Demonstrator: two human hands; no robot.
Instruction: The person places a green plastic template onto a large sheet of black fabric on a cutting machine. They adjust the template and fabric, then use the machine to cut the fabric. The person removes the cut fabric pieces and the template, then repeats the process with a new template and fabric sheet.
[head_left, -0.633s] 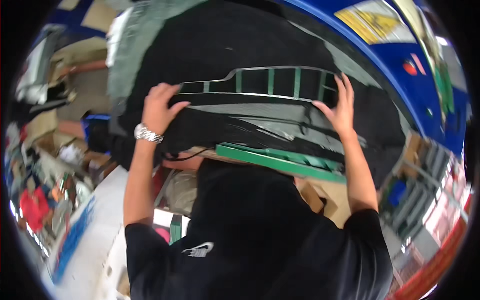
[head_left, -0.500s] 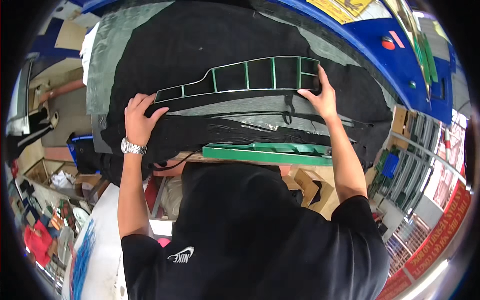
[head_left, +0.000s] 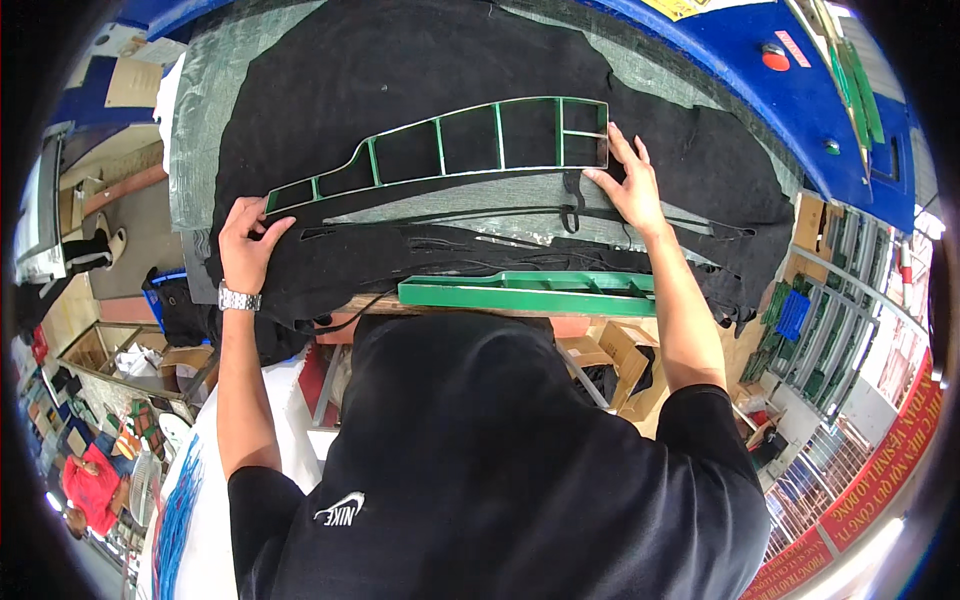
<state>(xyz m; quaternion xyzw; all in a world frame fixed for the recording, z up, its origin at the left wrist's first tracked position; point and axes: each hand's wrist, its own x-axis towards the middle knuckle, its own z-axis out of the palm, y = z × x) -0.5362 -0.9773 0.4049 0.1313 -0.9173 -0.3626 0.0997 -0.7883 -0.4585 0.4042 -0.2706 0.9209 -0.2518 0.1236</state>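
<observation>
A long green-ribbed cutting die (head_left: 440,147), narrow at the left and wide at the right, lies over a black sheet of leather-like material (head_left: 400,60). My left hand (head_left: 248,243) grips its narrow tip between thumb and fingers. At the wide end, my right hand (head_left: 630,188) holds the corner, with fingers along the end wall and the thumb at the near edge. Below the die a gap in the black sheet bares the grey-green cutting board (head_left: 450,205). Thin black offcut strips (head_left: 570,215) lie across this gap.
A second green cutting die (head_left: 530,298) sits at the table's near edge, close to my body. Beyond the sheet runs a blue machine frame (head_left: 730,75) with a red button (head_left: 775,57). Racks of green dies (head_left: 815,340) stand at the right. A person in red (head_left: 95,485) is far left.
Both hands have shifted the cutting die left over the black sheet. The view has also moved a little.
</observation>
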